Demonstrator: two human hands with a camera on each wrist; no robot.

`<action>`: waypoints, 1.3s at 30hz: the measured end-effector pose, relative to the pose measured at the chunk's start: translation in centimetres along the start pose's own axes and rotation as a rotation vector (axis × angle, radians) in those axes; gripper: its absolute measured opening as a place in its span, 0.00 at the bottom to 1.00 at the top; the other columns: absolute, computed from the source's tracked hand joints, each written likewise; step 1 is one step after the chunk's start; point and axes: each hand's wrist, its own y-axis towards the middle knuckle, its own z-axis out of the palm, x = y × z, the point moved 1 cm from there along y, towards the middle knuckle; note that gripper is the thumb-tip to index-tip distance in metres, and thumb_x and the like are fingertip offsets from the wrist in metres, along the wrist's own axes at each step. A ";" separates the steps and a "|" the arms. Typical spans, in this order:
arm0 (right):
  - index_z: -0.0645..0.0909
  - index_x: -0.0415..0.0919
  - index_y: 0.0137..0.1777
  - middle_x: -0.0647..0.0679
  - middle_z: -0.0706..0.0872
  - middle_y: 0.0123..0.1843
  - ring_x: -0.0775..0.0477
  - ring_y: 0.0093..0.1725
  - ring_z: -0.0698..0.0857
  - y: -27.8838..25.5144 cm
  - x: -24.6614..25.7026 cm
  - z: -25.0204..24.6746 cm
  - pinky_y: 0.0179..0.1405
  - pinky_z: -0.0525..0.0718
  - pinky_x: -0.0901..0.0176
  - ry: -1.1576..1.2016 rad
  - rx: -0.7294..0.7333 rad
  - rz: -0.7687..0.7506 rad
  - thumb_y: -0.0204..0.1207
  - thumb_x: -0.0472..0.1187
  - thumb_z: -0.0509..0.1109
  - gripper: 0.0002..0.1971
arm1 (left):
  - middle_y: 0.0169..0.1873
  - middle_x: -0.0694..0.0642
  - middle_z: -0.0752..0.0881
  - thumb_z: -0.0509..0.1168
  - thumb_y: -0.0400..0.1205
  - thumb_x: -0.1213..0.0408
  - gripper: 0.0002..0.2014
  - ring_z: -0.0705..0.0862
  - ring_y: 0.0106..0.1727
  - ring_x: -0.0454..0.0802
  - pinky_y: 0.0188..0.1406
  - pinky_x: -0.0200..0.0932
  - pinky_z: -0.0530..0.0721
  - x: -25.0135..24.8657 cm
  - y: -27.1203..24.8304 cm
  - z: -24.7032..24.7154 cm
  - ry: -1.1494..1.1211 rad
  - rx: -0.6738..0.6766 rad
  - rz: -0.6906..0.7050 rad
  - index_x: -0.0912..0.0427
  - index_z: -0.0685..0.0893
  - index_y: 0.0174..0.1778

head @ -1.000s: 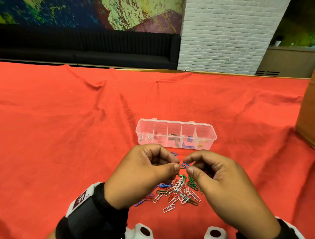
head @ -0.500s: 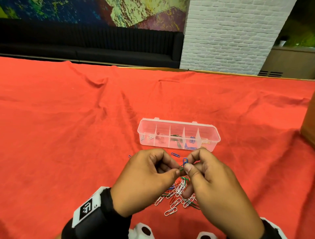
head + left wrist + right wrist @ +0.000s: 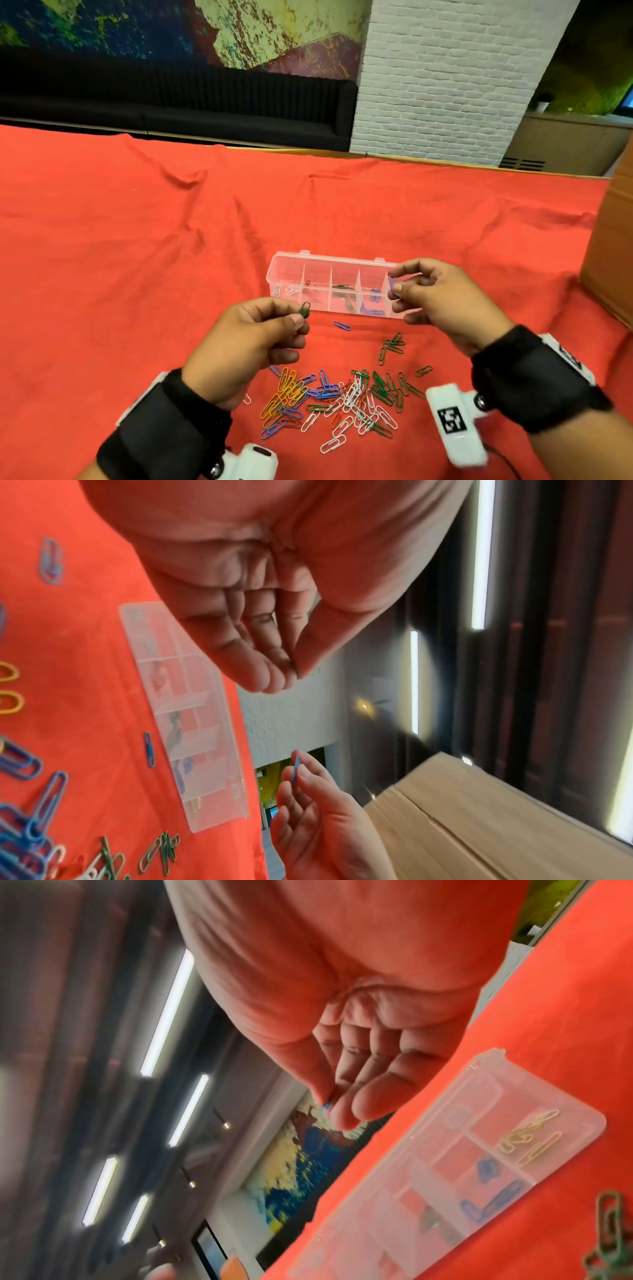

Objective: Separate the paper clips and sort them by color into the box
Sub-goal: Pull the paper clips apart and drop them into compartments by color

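Observation:
A clear divided box (image 3: 291, 270) lies on the red cloth, with a few clips in its compartments. My left hand (image 3: 301, 317) pinches a green paper clip (image 3: 304, 310) in front of the box's left half. My right hand (image 3: 394, 287) pinches a blue paper clip (image 3: 393, 284) over the box's right end. The blue clip (image 3: 296, 768) shows in the left wrist view between the right thumb and forefinger. In the right wrist view the box (image 3: 479, 1069) holds yellow clips (image 3: 527, 1139) in the end cell and blue clips (image 3: 489, 1202) beside them. A mixed pile of clips (image 3: 335, 401) lies near me.
One loose blue clip (image 3: 342, 325) lies just in front of the box. A few green clips (image 3: 392, 346) sit to the right of it. A brown cardboard box (image 3: 613, 257) stands at the right edge. Red cloth covers the table out to the far edge.
The two hands, together over the pile pulling linked clips, have moved apart. The left now holds the green clip, the right carried the blue clip to the box's right end.

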 end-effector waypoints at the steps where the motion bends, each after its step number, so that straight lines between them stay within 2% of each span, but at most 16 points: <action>1: 0.84 0.39 0.53 0.42 0.89 0.38 0.50 0.31 0.87 1.2 0.0 0.0 0.26 0.82 0.60 -0.012 0.021 0.020 0.79 0.27 0.67 0.09 | 0.37 0.60 0.89 0.68 0.79 0.75 0.05 0.87 0.32 0.49 0.28 0.39 0.86 0.1 0.2 -0.2 -0.036 -0.003 -0.028 0.66 0.87 0.49; 4: 0.84 0.37 0.53 0.41 0.89 0.38 0.49 0.31 0.88 4.2 0.3 0.1 0.27 0.82 0.61 -0.031 0.065 0.078 0.78 0.28 0.68 0.08 | 0.37 0.59 0.88 0.69 0.77 0.75 0.06 0.88 0.33 0.51 0.27 0.39 0.86 0.3 0.6 -0.4 -0.112 0.000 -0.091 0.66 0.86 0.48; 7: 0.82 0.40 0.50 0.40 0.90 0.39 0.49 0.30 0.88 6.3 0.2 0.8 0.25 0.82 0.63 -0.017 0.095 0.122 0.77 0.28 0.69 0.07 | 0.35 0.59 0.87 0.73 0.69 0.71 0.12 0.88 0.33 0.51 0.27 0.39 0.86 0.5 0.8 -0.6 -0.146 0.005 -0.125 0.65 0.86 0.48; 11: 0.80 0.41 0.45 0.41 0.90 0.38 0.47 0.31 0.87 8.1 0.1 1.6 0.25 0.81 0.62 -0.094 0.098 0.109 0.77 0.28 0.68 0.07 | 0.33 0.59 0.86 0.74 0.65 0.70 0.16 0.87 0.32 0.51 0.27 0.39 0.86 0.4 0.9 -0.9 -0.160 0.014 -0.123 0.64 0.85 0.49; 15: 0.85 0.39 0.45 0.42 0.88 0.35 0.47 0.32 0.84 9.2 -0.5 0.7 0.28 0.79 0.60 -0.295 0.010 0.032 0.76 0.30 0.69 0.06 | 0.35 0.60 0.87 0.74 0.66 0.71 0.18 0.88 0.32 0.51 0.26 0.39 0.87 0.6 1.0 -1.1 -0.142 0.002 -0.114 0.67 0.85 0.52; 17: 0.89 0.44 0.45 0.46 0.89 0.37 0.48 0.36 0.85 9.2 -0.7 0.2 0.35 0.81 0.59 -0.441 -0.042 -0.060 0.75 0.34 0.72 0.06 | 0.36 0.62 0.87 0.74 0.67 0.73 0.20 0.88 0.33 0.51 0.27 0.39 0.87 0.8 1.1 -1.1 -0.132 -0.001 -0.113 0.71 0.85 0.55; 19: 0.90 0.50 0.48 0.52 0.89 0.39 0.50 0.40 0.86 8.4 -0.4 -0.1 0.39 0.79 0.64 -0.598 -0.053 -0.172 0.75 0.39 0.73 0.06 | 0.36 0.62 0.88 0.73 0.70 0.76 0.17 0.88 0.33 0.51 0.28 0.39 0.87 1.0 1.1 -1.1 -0.113 0.003 -0.112 0.73 0.84 0.56; 21: 0.88 0.52 0.48 0.55 0.87 0.37 0.52 0.38 0.85 7.1 -0.3 -0.1 0.36 0.77 0.66 -0.658 0.008 -0.249 0.76 0.42 0.73 0.05 | 0.36 0.61 0.88 0.72 0.73 0.77 0.13 0.88 0.34 0.51 0.28 0.39 0.86 0.9 1.2 -1.1 -0.063 0.007 -0.099 0.71 0.85 0.54; 23: 0.88 0.50 0.47 0.55 0.87 0.36 0.58 0.34 0.83 5.9 -0.6 -0.4 0.36 0.77 0.66 -0.711 0.127 -0.264 0.75 0.43 0.74 0.03 | 0.35 0.60 0.89 0.72 0.75 0.78 0.09 0.88 0.33 0.51 0.27 0.39 0.86 0.4 1.6 -0.9 0.024 0.003 -0.076 0.67 0.85 0.50; 25: 0.87 0.48 0.48 0.56 0.86 0.36 0.67 0.29 0.80 4.5 -1.5 -1.1 0.34 0.76 0.70 -0.814 0.312 -0.214 0.75 0.43 0.74 0.04 | 0.32 0.57 0.87 0.72 0.76 0.78 0.07 0.87 0.31 0.49 0.26 0.38 0.84 -0.4 2.9 -0.3 0.141 0.015 -0.050 0.63 0.85 0.45; 28: 0.86 0.51 0.52 0.57 0.88 0.37 0.69 0.28 0.80 2.3 -2.8 -1.9 0.32 0.75 0.73 -0.987 0.544 -0.112 0.73 0.45 0.74 0.08 | 0.31 0.56 0.85 0.71 0.77 0.77 0.08 0.84 0.29 0.45 0.25 0.36 0.83 -1.0 5.6 1.0 0.217 0.086 -0.087 0.60 0.84 0.41; 31: 0.84 0.52 0.52 0.57 0.86 0.37 0.62 0.34 0.81 1.0 -4.1 -2.3 0.33 0.75 0.68 -1.150 0.531 -0.097 0.70 0.44 0.72 0.10 | 0.34 0.57 0.85 0.69 0.79 0.75 0.05 0.84 0.29 0.43 0.27 0.34 0.85 -1.1 8.5 2.5 0.176 0.111 -0.116 0.60 0.84 0.43; 33: 0.83 0.51 0.49 0.58 0.83 0.36 0.56 0.37 0.81 0.5 -4.9 -2.9 0.36 0.77 0.62 -1.190 0.467 -0.103 0.69 0.44 0.72 0.08 | 0.40 0.60 0.88 0.69 0.81 0.70 0.03 0.88 0.35 0.46 0.35 0.36 0.88 -1.4 9.9 3.5 0.111 0.150 -0.119 0.64 0.86 0.49; 36: 0.82 0.52 0.48 0.59 0.81 0.33 0.55 0.37 0.80 -0.1 -5.7 -4.2 0.34 0.73 0.64 -1.188 0.430 -0.109 0.69 0.44 0.69 0.08 | 0.49 0.62 0.89 0.68 0.82 0.63 0.09 0.89 0.46 0.53 0.47 0.41 0.89 -2.1 10.7 3.7 0.050 0.177 -0.140 0.64 0.86 0.54; 39: 0.83 0.54 0.50 0.59 0.84 0.35 0.56 0.37 0.81 -0.9 -6.2 -4.8 0.33 0.74 0.66 -1.162 0.443 -0.087 0.69 0.44 0.71 0.10 | 0.47 0.60 0.88 0.69 0.82 0.64 0.09 0.88 0.44 0.51 0.43 0.40 0.88 -2.4 9.9 2.6 0.216 0.223 -0.091 0.64 0.85 0.56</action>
